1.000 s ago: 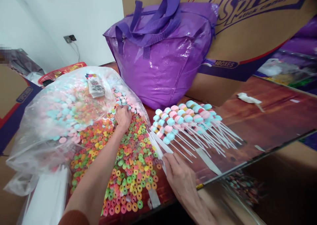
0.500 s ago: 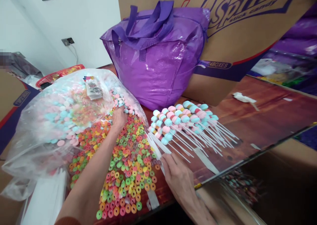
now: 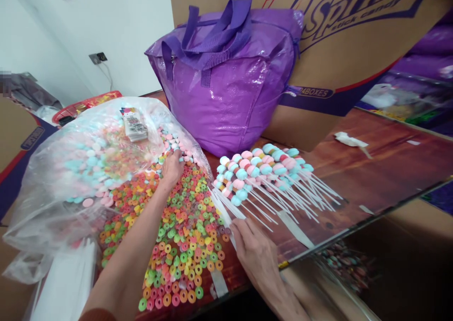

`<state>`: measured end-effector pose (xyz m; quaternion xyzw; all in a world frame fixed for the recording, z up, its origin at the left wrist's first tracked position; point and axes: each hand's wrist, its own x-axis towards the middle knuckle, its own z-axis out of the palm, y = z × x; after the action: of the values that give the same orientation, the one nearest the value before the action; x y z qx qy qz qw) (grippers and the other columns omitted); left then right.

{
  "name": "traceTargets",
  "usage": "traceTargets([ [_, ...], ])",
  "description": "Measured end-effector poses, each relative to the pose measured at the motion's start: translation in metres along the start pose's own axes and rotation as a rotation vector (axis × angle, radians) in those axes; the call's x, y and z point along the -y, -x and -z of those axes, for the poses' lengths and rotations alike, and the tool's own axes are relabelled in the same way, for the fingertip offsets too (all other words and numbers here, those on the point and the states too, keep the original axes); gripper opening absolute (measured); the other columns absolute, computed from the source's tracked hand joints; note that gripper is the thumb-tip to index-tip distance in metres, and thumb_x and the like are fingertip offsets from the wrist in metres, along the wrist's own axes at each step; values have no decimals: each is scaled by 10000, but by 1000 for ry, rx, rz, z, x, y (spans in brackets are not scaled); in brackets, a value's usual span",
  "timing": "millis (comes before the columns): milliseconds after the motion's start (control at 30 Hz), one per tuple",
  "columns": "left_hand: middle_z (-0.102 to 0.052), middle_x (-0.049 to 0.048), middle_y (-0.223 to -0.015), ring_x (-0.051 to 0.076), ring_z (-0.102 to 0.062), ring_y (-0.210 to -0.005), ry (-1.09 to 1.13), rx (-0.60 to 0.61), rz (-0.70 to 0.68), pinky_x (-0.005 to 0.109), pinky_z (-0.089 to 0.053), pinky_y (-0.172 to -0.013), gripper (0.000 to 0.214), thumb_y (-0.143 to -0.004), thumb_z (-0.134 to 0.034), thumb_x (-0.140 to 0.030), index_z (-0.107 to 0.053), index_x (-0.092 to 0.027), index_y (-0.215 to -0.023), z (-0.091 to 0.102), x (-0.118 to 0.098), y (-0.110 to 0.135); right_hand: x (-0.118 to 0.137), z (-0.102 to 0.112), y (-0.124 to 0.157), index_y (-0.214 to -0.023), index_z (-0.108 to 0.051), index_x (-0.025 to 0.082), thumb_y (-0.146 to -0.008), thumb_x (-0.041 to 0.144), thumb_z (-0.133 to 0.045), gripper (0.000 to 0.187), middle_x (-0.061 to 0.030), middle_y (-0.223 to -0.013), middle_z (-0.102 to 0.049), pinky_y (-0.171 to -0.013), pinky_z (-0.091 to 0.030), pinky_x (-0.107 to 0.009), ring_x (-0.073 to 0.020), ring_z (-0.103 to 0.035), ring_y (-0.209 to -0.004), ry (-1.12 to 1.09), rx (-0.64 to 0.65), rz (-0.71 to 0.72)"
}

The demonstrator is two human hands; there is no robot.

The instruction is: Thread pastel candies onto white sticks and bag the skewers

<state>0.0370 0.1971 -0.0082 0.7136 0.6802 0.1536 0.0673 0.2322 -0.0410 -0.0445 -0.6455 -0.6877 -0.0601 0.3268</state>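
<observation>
My left hand point(image 3: 172, 168) reaches into the far end of the candy pile, with its fingers curled down among pink and blue candies point(image 3: 187, 158). Its fingertips are hidden, so what they hold cannot be made out. Colourful ring gummies point(image 3: 184, 236) spread beneath my left forearm. My right hand point(image 3: 255, 250) rests near the table's front edge, its fingers closed around white sticks point(image 3: 226, 203); the grip is partly hidden. Just beyond it lies a stack of candy skewers point(image 3: 262, 170) in pink, blue and white, their bare sticks pointing toward the front right.
A clear plastic bag point(image 3: 46, 189) covers candies on the left, with a pack of labels point(image 3: 134, 125) on top. Behind stand a full purple bag point(image 3: 226, 94) and a large cardboard box point(image 3: 339, 71). White sheets point(image 3: 67, 283) lie front left, and crumpled white scrap point(image 3: 348, 139) lies right.
My left hand has shifted very slightly to the right within the candies. My right hand and the skewers keep their places; the whole view has moved a little.
</observation>
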Motion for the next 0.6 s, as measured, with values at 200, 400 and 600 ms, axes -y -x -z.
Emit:
traceTargets([
  [200, -676, 111, -1028, 294, -620, -1001, 336, -50, 38, 388, -459, -884, 236, -714, -681, -178, -704, -184, -949, -6, 5, -1, 0, 1, 1, -856, -681, 187, -1051, 272, -366, 380, -24, -724, -661, -589, -389, -245, -140, -630, -621, -31, 9, -14],
  [400, -706, 41, -845, 169, -637, -725, 618, -10, 50, 281, -492, -692, 311, -690, -700, -265, -689, -149, -978, 12, 12, 14, 0, 4, 4, -883, -707, 187, -1025, 242, -401, 343, -53, -795, -695, -602, -430, -237, -150, -654, -650, -117, -9, -59],
  [600, -659, -5, -762, 104, -567, -640, 1113, 31, 91, 235, -465, -628, 375, -599, -815, -381, -670, -154, -859, 34, 12, 89, 3, 7, 2, -989, -734, 203, -990, 254, -477, 262, -55, -848, -738, -692, -505, -238, -174, -699, -739, -354, -10, -101],
])
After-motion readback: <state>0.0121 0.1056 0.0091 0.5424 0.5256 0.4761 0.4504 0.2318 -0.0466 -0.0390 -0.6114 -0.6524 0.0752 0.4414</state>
